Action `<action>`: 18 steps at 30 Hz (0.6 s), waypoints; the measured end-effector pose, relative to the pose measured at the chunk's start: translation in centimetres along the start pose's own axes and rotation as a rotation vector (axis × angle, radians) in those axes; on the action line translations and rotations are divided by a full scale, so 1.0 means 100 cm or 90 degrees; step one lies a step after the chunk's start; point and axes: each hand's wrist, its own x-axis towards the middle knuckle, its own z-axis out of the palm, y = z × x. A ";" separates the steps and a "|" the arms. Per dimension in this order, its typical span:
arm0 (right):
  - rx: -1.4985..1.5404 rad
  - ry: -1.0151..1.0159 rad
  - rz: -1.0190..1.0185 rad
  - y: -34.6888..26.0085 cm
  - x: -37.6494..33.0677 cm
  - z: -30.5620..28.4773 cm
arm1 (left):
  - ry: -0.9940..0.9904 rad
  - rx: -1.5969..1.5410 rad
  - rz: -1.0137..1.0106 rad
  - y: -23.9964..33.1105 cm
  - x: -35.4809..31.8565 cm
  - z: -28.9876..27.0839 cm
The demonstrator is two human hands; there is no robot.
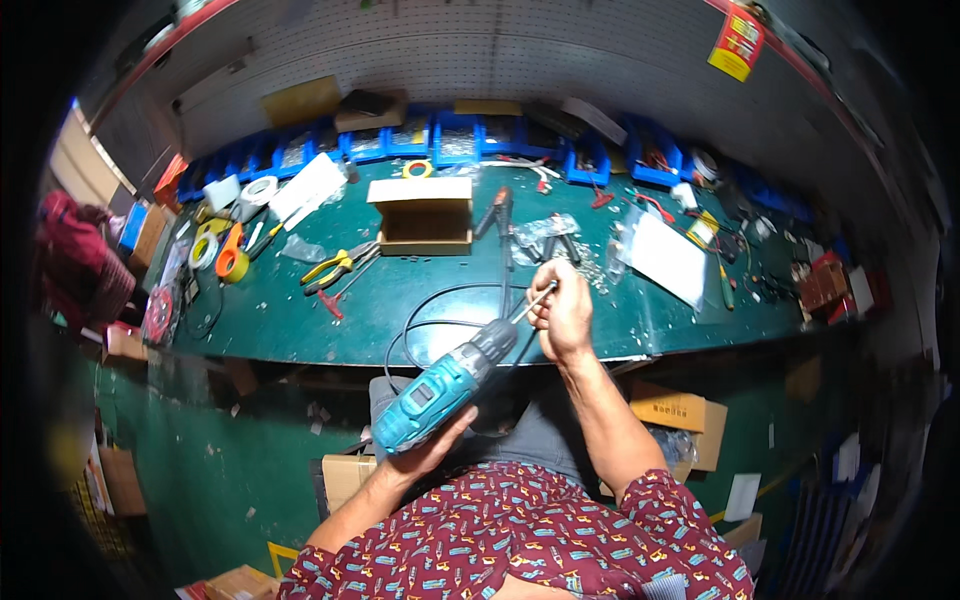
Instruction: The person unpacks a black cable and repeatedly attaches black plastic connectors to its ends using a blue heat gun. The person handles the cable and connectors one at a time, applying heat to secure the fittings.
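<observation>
A teal and black power drill [430,405] lies tilted over my lap, its chuck pointing up and to the right toward the bench. My left hand [440,450] is closed round it from below, with most of the fingers hidden under the body. From the chuck runs a long thin driver bit [528,310]. My right hand [565,315] has its fingers curled closed at the far end of that bit, above the bench's front edge. A small dark piece shows at the bit's tip; its kind is too small to make out.
On the green bench [620,320] stands an open cardboard box [425,240]. Yellow-handled pliers [335,265], a black cable [405,330], plastic bags [545,232] and a white sheet [665,260] lie around it. Blue parts bins [457,140] line the back. Cartons [670,410] stand below.
</observation>
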 end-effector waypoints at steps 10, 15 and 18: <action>-0.223 0.074 -0.092 0.018 0.003 -0.019 | -0.160 -0.156 0.102 -0.017 0.020 -0.017; -0.341 0.050 -0.124 0.021 0.016 -0.013 | -0.039 0.234 0.196 0.019 0.029 -0.041; -0.297 0.044 -0.055 0.025 0.009 -0.011 | -0.031 0.324 0.200 0.016 0.024 -0.042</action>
